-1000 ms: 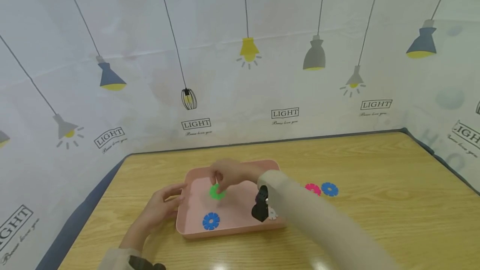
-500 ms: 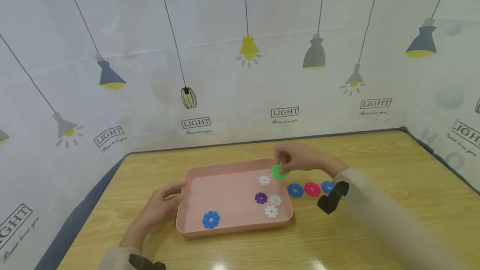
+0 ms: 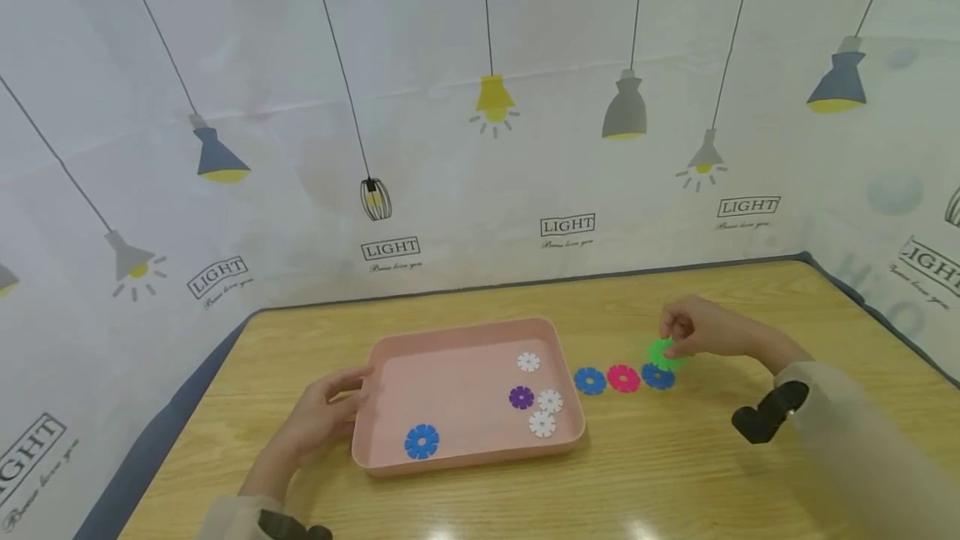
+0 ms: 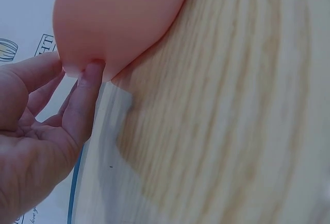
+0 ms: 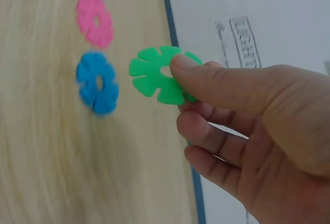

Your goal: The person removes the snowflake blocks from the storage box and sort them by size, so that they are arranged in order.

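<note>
My right hand (image 3: 708,327) pinches a green plastic snowflake disc (image 5: 152,74) between thumb and fingers. In the head view it hovers over the right end of a row on the table: a blue disc (image 3: 590,381), a pink disc (image 3: 623,378) and another blue disc (image 5: 98,82). The green disc partly covers that last one in the head view. My left hand (image 3: 322,411) holds the left end wall of the pink tray (image 3: 465,461), thumb and fingertips against it in the left wrist view (image 4: 46,116).
Inside the tray lie a larger blue disc (image 3: 422,442), a purple disc (image 3: 521,397) and several white discs (image 3: 542,423). A printed curtain (image 3: 450,148) stands along the back edge of the wooden table (image 3: 675,473).
My right hand has carried the green disc from inside the tray, over its right rim, to above the right end of the row. The left hand stays at the tray.
</note>
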`<state>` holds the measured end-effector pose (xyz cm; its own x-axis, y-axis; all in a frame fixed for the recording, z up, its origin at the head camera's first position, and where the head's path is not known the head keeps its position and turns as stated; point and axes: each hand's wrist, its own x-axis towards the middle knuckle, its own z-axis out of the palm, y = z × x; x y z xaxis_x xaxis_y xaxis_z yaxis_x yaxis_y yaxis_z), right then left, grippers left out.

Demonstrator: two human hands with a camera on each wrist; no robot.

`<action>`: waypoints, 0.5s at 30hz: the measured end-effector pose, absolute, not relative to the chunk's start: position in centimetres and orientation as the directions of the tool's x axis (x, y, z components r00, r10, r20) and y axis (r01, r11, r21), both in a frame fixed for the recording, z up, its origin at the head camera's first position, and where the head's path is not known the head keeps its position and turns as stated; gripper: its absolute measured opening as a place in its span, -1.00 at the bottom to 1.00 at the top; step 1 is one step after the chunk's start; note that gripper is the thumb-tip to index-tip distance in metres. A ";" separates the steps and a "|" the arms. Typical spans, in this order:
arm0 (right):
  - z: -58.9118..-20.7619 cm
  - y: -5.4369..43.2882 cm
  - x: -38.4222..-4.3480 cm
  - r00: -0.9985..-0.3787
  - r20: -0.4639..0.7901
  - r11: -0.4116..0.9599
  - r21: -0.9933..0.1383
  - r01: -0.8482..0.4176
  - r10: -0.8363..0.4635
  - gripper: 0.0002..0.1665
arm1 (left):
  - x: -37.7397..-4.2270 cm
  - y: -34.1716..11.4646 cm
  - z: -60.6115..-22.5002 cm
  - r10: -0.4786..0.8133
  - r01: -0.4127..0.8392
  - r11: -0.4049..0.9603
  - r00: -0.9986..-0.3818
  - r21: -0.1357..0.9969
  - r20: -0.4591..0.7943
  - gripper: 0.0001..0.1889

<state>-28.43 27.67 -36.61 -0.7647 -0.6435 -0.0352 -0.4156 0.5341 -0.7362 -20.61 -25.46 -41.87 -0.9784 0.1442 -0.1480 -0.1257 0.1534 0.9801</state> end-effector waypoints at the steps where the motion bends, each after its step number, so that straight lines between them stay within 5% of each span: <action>1: -37.0 28.4 -28.4 -0.768 -0.048 0.538 -0.741 -0.401 -0.638 -0.76 | -20.6 -25.4 -41.9 0.142 -0.128 0.155 -0.979 0.980 -0.150 -0.52; 15: -40.9 31.9 -28.2 -0.846 -0.091 0.599 -0.746 -0.291 -0.525 -0.74 | -20.6 -25.4 -42.0 0.135 -0.134 0.154 -0.978 0.979 -0.156 -0.52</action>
<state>-28.16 31.94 -40.91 -0.8462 -0.5250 -0.0911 -0.2913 0.5989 -0.7460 -20.61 -25.41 -41.96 -0.9785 0.1354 -0.1558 -0.1345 0.1540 0.9789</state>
